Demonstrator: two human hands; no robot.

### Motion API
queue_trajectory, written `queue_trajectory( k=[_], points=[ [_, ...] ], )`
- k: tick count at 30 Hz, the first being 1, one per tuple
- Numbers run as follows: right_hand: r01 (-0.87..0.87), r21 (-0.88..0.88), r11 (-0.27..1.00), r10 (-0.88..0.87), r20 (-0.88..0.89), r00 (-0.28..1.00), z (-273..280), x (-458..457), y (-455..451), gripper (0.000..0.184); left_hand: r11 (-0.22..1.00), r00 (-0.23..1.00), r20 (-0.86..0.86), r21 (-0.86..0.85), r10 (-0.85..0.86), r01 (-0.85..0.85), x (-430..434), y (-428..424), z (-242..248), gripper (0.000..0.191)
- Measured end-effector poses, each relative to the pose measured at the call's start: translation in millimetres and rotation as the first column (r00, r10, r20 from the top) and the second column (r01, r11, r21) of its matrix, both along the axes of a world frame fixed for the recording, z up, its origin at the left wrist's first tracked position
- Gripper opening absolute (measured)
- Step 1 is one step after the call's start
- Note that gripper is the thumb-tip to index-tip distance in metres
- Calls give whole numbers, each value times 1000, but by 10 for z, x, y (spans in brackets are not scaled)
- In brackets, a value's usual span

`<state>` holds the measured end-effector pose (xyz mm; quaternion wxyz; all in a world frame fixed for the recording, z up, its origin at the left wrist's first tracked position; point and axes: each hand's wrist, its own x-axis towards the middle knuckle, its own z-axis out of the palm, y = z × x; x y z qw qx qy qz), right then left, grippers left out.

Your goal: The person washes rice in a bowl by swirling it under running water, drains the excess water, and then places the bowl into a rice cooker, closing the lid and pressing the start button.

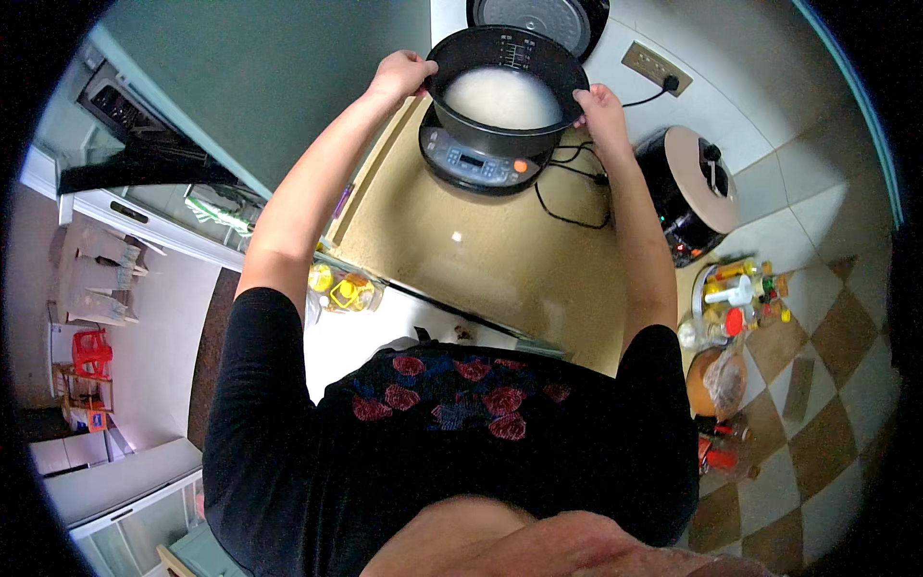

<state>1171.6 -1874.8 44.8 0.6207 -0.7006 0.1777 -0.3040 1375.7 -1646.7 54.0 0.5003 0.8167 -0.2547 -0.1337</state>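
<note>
Between my two hands is a black rice cooker inner pot [469, 133], gripped by its rim on opposite sides. My left hand [402, 76] pinches the left rim, and my right hand [600, 115] pinches the right rim. White rice, seemingly under cloudy water [503, 99], lies in the bottom, and level marks show on the inner wall. The pot is over the rice cooker body [479, 169], whose control panel faces me; whether it rests inside or hovers above is hard to tell. Behind it the cooker's lid [537, 18] stands raised.
A second cooker [692, 187] with lit indicators stands right of my right forearm. Black cords [573, 216] lie on the tan countertop [461, 260]. A wall socket [655, 68] holds a plug. Seasoning bottles [735, 296] line the right wall; yellow-capped oil jugs [350, 292] stand lower left.
</note>
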Motion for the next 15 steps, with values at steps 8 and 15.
queue_trajectory(
  k=[8,15],
  points=[
    [-5,-13,1000,3,-145,989,-419,506,-618,22,970,981,188,226,52,-95,458,-578,-344,31],
    [12,-365,931,-126,-289,949,-1185,770,-1138,27,934,984,172,356,-36,-28,647,-779,-787,34]
  ],
)
